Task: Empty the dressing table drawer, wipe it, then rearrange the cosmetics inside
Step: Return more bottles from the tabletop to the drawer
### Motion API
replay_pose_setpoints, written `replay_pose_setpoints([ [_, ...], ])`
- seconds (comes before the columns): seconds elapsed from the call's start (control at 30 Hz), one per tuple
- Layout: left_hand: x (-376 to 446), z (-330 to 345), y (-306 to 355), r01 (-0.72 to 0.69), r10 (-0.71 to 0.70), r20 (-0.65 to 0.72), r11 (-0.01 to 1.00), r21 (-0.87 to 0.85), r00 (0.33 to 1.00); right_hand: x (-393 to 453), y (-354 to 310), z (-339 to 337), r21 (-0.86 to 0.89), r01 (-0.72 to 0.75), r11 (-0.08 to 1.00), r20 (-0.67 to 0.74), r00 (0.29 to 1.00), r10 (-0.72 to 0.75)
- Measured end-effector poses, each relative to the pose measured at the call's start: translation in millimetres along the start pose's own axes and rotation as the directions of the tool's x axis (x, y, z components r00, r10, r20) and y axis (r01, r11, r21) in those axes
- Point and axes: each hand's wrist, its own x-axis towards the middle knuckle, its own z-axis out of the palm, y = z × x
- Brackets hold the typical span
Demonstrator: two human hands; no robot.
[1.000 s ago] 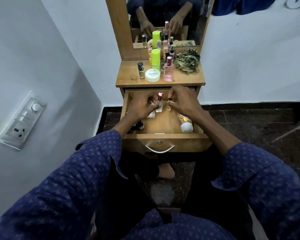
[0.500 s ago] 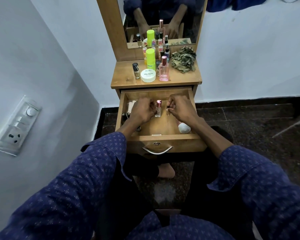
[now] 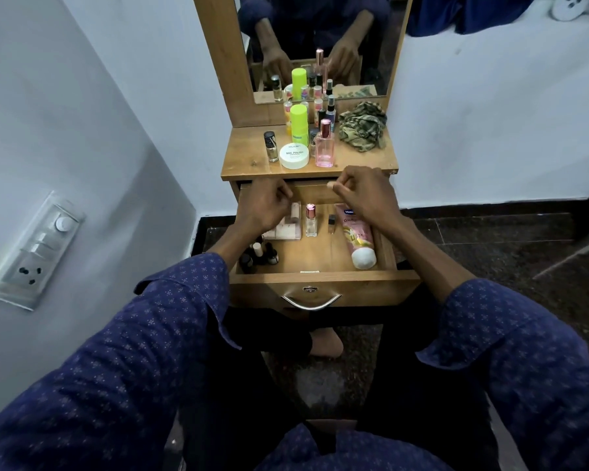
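Observation:
The wooden drawer (image 3: 381,288) stands pulled out below the dressing table top (image 3: 249,161). Inside stand a small pink-capped bottle (image 3: 310,220) and a tiny black-capped vial (image 3: 331,224). A pink lotion tube (image 3: 356,237) lies along the right side, a pale palette box (image 3: 286,227) at the left, and dark nail polish bottles (image 3: 259,253) in the near-left corner. My left hand (image 3: 264,207) hovers over the palette box, my right hand (image 3: 366,195) over the tube's far end. Both have loosely curled fingers and hold nothing.
On the top stand a green-capped bottle (image 3: 299,125), a white nail polish jar (image 3: 294,155), a pink perfume bottle (image 3: 324,144), a small polish bottle (image 3: 270,146), several little bottles and a crumpled camouflage cloth (image 3: 364,129). A mirror (image 3: 354,28) rises behind. The left wall carries a switchboard (image 3: 34,249).
Both hands have let go of the pink-capped bottle and the small vial, which now stand free in the drawer. The hands have lifted up and apart, toward the drawer's far edge.

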Motion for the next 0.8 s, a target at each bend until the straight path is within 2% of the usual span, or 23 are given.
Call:
replay_pose_setpoints([
  [0.17,10,-25,12,0.027,-0.044,-0.259,0.997,-0.067,0.965,32,-17,-23,0.016,-0.001,1.000,-0.160,0.987,0.003],
  [0.27,22,-33,11,0.045,-0.079,-0.351,0.994,-0.103,0.933,51,-24,-35,0.028,0.022,0.999,-0.229,0.973,-0.015],
  [0.5,47,-43,7,0.037,-0.067,-0.379,0.996,-0.085,0.923,92,-27,-39,-0.072,0.113,0.991,-0.186,0.975,-0.124],
  [0.7,62,-42,1,0.010,-0.025,-0.340,0.999,-0.045,0.940,120,-28,-31,-0.270,0.255,0.929,0.001,0.964,-0.265],
  [0.8,66,-41,-1,0.011,-0.030,-0.332,0.998,-0.058,0.943,126,-29,-29,-0.262,0.303,0.916,0.027,0.951,-0.307],
])
